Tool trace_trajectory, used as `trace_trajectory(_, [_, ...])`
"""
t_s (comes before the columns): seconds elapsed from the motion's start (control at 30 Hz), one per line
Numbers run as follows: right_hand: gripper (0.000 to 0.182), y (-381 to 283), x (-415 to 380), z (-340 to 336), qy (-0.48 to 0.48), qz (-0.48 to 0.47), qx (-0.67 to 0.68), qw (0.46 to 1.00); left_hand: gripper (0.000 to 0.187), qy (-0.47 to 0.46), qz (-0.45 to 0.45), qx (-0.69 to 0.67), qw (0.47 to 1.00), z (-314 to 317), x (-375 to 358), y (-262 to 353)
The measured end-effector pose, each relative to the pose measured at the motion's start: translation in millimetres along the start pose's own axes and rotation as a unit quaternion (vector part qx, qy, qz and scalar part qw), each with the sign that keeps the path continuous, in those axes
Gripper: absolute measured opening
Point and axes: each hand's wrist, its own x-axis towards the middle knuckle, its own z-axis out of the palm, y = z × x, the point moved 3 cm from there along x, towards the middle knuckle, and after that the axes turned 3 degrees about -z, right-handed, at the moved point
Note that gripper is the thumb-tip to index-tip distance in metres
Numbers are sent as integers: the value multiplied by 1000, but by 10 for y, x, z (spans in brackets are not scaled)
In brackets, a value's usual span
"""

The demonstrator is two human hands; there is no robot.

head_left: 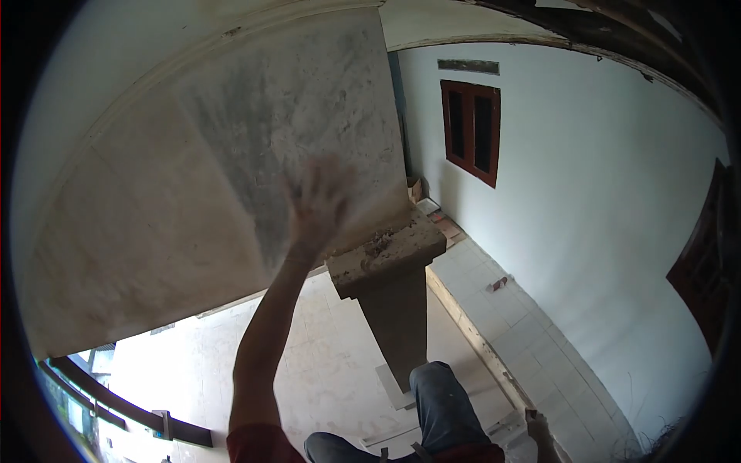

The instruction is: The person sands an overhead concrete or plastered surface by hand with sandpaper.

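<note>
My left hand (319,199) is raised in front of the grey plastered wall panel (231,123), its fingers spread and smeared by motion. It overlaps the panel's lower right part, where darker grey patches meet a browner area. Just below and right of the hand is the ledge of a pillar top (390,251), with crumbs and rough debris on it. Low at the right, my right hand (539,426) is closed beside a long pale edge strip; a small brownish bit shows at its fingers, and I cannot tell what it is.
Beneath the ledge, a tapering pillar (397,320) goes down towards my knees. Far below lies a tiled floor (324,339). A white wall (587,170) with a red-brown window (471,131) stands at the right. A dark curved railing (131,401) runs along the lower left.
</note>
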Motion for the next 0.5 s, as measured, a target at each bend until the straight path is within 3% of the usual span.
trace_trajectory(0.07, [36, -37, -208, -70, 31, 47, 86, 995, 59, -105, 124, -143, 976, -151, -228, 230])
trace_trajectory(0.1, [36, -46, -260, -83, 47, 69, 130, 988, 53, -291, 67, -190, 935, -257, -127, 218])
trace_trajectory(0.13, [41, 87, -296, -34, 28, 112, 161, 980, 48, -463, 9, -228, 856, -489, 59, 165])
trace_trajectory(0.17, [47, 292, -359, 103, 10, 155, 194, 969, 43, -615, -48, -255, 744, -603, 118, 133])
trace_trajectory(0.2, [55, 471, -437, 277, -9, 197, 228, 954, 44, -422, -60, -310, 850, -606, 178, -65])
trace_trajectory(0.23, [50, 613, -458, 440, 44, 169, 200, 964, 44, -206, -69, -350, 911, -649, 202, -287])
trace_trajectory(0.27, [46, 764, -459, 656, 98, 142, 170, 970, 46, -24, -105, -296, 949, -867, 463, -412])
trace_trajectory(0.3, [43, 877, -466, 833, 152, 114, 139, 972, 47, 159, -138, -233, 949, -1178, 784, -549])
trace_trajectory(0.33, [41, 921, -438, 873, 207, 87, 105, 969, 50, 211, -165, -106, 958, -1349, 1009, -612])
trace_trajectory(0.37, [40, 892, -397, 861, 114, 182, 173, 961, 52, 259, -192, 24, 946, -1440, 1168, -643])
trace_trajectory(0.4, [40, 810, -390, 786, 65, 234, 203, 949, 54, 217, -166, 27, 962, -1227, 1218, -693])
trace_trajectory(0.5, [40, 627, -352, 702, 48, 250, 226, 940, 56, 106, -73, 22, 992, -434, 1225, -793])
